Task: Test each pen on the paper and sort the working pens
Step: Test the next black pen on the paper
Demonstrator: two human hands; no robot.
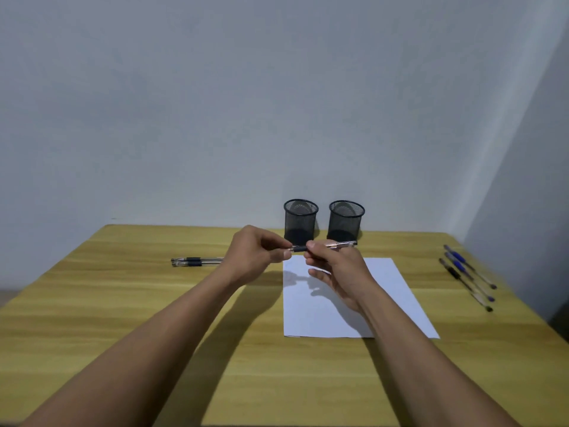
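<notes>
A clear pen with a dark grip (pixel 334 245) is held level above the far edge of the white paper (pixel 397 300). My right hand (pixel 337 269) pinches its barrel, and my left hand (pixel 258 252) pinches the tip end or its cap. Two clear pens with dark grips (pixel 197 261) lie side by side on the table to the left. Three pens, two with blue grips and one with a black grip (pixel 468 277), lie at the right edge. Two black mesh pen cups (pixel 300 221) (pixel 345 223) stand at the back, both looking empty.
The wooden table (pixel 123 303) meets a pale wall at the back and another wall on the right. The paper lies right of centre, and my forearms reach across the near half.
</notes>
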